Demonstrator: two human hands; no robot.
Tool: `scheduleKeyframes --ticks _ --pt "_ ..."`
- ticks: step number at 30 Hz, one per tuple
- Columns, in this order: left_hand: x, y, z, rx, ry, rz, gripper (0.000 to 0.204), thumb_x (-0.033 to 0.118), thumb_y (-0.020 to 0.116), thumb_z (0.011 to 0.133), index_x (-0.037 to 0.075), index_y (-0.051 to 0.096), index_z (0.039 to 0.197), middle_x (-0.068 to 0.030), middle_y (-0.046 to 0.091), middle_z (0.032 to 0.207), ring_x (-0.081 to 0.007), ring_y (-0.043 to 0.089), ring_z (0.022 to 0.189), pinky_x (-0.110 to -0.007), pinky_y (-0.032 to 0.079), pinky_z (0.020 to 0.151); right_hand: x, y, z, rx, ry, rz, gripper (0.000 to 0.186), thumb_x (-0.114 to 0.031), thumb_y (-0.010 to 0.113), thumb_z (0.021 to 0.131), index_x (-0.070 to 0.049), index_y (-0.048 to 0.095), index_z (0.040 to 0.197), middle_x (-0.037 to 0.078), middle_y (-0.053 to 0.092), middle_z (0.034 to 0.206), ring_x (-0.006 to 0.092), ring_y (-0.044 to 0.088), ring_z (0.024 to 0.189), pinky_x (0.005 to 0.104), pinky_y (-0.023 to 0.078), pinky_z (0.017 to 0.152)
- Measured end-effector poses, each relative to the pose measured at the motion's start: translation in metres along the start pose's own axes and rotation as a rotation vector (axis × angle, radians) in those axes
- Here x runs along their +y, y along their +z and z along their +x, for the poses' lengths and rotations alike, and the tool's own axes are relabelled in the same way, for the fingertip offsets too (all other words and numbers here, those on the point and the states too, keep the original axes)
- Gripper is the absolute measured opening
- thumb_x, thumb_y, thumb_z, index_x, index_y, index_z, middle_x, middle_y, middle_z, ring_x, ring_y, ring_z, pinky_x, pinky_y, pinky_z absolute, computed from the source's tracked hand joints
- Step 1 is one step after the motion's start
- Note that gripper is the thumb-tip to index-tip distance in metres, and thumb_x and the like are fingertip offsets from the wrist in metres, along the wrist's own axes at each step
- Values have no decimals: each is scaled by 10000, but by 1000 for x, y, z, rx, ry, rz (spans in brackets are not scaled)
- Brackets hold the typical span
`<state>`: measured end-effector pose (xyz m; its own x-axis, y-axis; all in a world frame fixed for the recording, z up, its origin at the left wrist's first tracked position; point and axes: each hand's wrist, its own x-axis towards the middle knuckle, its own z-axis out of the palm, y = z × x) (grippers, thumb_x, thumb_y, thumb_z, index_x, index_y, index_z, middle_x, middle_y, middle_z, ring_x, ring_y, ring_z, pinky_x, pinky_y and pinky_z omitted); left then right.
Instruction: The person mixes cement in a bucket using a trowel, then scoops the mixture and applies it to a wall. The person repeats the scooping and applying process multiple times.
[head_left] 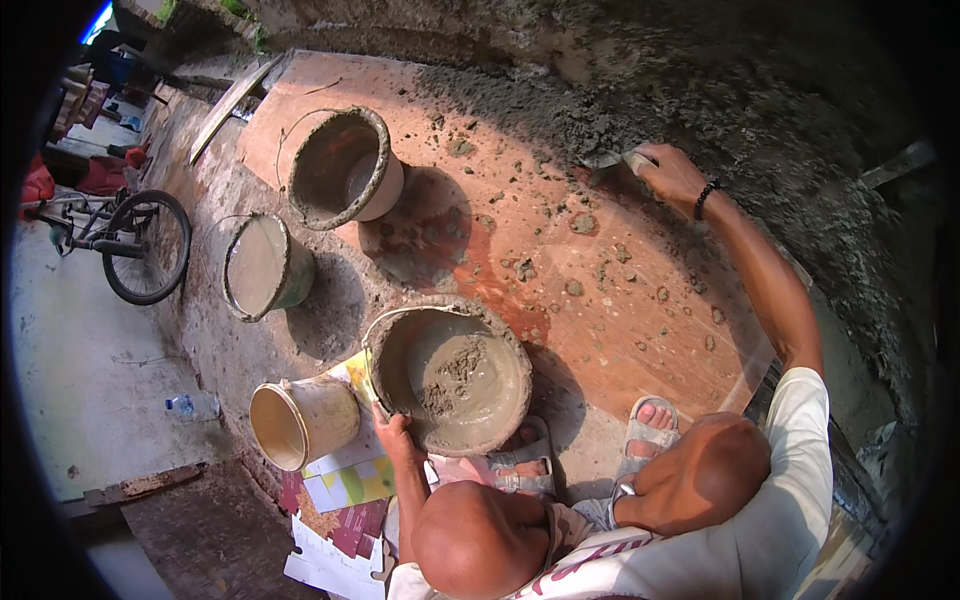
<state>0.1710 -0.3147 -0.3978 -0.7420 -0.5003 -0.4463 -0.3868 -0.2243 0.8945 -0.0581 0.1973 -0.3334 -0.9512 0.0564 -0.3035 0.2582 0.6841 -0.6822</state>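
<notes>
My right hand [668, 175] grips a trowel [602, 160] at the grey mortar [565, 125] lying along the board's edge by the rough wall. My left hand [395, 430] holds the rim of a wide bucket [500, 345] containing wet mortar with a lumpy heap in it. A large dark-rimmed bucket [380, 200] stands on the reddish board [660, 320], which is spotted with mortar. Left of it is a smaller bucket [295, 285] of grey liquid. An empty cream bucket [330, 425] stands just left of my left hand.
A bicycle [150, 245] is at the left near a pale wall [70, 350], with red items [100, 175] behind. A plastic bottle [190, 407], a wooden plank [225, 110] and cardboard scraps [330, 550] lie about. My sandalled feet [645, 440] are below; the rough wall [790, 110] runs along the right.
</notes>
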Motion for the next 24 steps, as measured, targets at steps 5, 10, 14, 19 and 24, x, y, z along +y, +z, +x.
scheduleKeyframes --ticks 5,10,14,19,24 --pt "-3 -10 -1 -21 26 -25 889 10 488 668 -17 182 1502 -62 534 890 -130 482 662 -259 438 597 -77 29 -75 -217 -228 63 380 -176 491 832 26 621 1128 177 671 921 266 630 787 414 477 726" --pt "0 -6 1 -69 33 -22 884 3 487 675 -19 177 1502 -45 534 850 -112 468 637 -256 422 567 -101 81 -117 -338 -667 49 384 -111 524 810 10 596 1168 223 651 958 354 638 842 442 499 744" --pt "0 -5 1 -64 29 -51 879 4 493 675 -29 183 1497 -47 541 851 -110 473 638 -254 421 564 -103 144 -141 -301 -920 -319 411 -87 571 812 -61 571 1223 196 584 921 384 603 823 475 501 728" --pt "-10 -9 7 -33 33 -55 872 8 503 678 -33 196 1493 -54 552 875 -120 490 656 -252 434 582 -101 143 -141 -137 -878 -196 359 -105 585 833 -74 565 1190 185 546 902 376 579 849 478 492 718" --pt "-5 -13 1 -12 36 -61 874 2 500 677 -24 199 1496 -61 557 901 -126 495 669 -250 441 601 -75 83 -92 -29 -543 -190 369 -107 555 835 26 545 1179 217 627 860 363 633 819 461 492 719"
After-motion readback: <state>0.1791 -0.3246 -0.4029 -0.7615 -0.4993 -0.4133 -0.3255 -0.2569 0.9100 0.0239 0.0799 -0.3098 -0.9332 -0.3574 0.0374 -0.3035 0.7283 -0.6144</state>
